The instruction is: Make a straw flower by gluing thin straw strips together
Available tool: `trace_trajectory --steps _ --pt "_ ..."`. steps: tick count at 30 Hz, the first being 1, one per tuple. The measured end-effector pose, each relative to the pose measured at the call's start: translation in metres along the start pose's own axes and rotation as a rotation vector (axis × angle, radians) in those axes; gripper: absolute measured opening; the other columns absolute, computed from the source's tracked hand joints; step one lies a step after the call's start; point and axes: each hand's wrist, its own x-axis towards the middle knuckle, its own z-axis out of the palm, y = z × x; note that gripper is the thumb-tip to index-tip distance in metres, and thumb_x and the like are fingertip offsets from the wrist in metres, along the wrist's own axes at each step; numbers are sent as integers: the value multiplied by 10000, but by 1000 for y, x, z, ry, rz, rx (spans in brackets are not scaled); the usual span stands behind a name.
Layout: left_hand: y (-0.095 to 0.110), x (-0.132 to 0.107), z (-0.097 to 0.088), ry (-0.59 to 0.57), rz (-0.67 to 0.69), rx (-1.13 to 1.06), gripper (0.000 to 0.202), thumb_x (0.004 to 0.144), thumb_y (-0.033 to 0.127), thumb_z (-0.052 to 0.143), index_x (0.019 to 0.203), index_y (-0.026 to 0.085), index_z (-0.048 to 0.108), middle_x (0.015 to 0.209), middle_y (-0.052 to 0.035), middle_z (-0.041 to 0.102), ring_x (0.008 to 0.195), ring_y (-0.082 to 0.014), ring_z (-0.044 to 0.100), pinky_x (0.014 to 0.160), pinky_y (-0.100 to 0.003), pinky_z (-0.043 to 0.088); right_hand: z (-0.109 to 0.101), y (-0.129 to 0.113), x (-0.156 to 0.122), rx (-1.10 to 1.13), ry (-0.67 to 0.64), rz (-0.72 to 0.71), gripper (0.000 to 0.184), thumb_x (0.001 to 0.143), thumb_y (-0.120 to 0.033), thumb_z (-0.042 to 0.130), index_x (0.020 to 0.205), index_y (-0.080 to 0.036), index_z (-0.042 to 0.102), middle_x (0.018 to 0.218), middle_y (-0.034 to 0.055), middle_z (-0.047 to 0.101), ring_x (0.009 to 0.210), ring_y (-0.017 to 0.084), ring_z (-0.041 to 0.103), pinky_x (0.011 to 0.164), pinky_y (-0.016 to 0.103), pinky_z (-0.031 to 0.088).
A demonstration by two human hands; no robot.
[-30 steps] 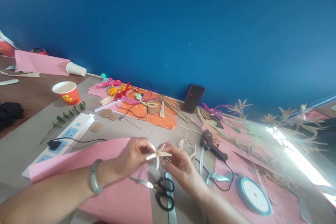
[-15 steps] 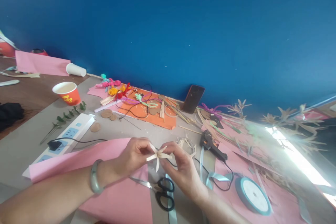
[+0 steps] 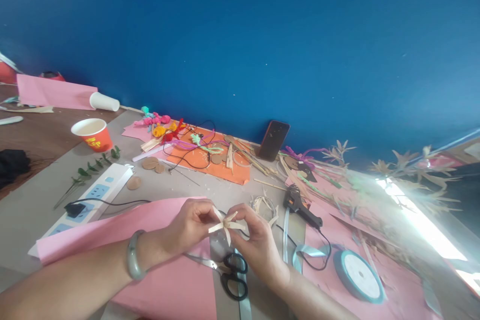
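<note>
Between my two hands is a small cream flower with several narrow, strip-like petals spread out like a star. My left hand pinches it from the left side, fingers closed near a petal. From the right, my right hand has thumb and forefinger closed on the opposite petals. Below the hands lie scissors with black handles, partly over a pale blue ribbon strip. Pink paper spreads under my left forearm. A ring of pale strips rests just beyond my right hand.
A black glue gun and a ribbon spool lie at right. A phone leans on the blue wall. At left are a power strip, a paper cup and a green sprig. Orange paper carries craft scraps.
The flower has turned slightly between my fingers, its lower petal now pointing more to the right. The whole view has shifted a little; both hands keep their hold.
</note>
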Motion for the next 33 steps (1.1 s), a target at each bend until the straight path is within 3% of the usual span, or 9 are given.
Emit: trace_trajectory --steps 17,33 --pt "4 -1 -1 -10 -20 -1 236 747 319 725 610 136 666 590 -7 559 572 -101 499 564 -209 383 -1 8 -2 -71 7 -133 134 776 -86 629 802 -217 628 804 23 641 757 177 616 705 305 458" --pt "4 -1 0 -14 -35 -7 235 738 333 729 611 142 678 599 -17 588 573 -109 514 577 -217 402 0 6 -1 -75 14 -118 105 791 -115 622 772 -218 624 777 30 646 739 181 620 700 315 472"
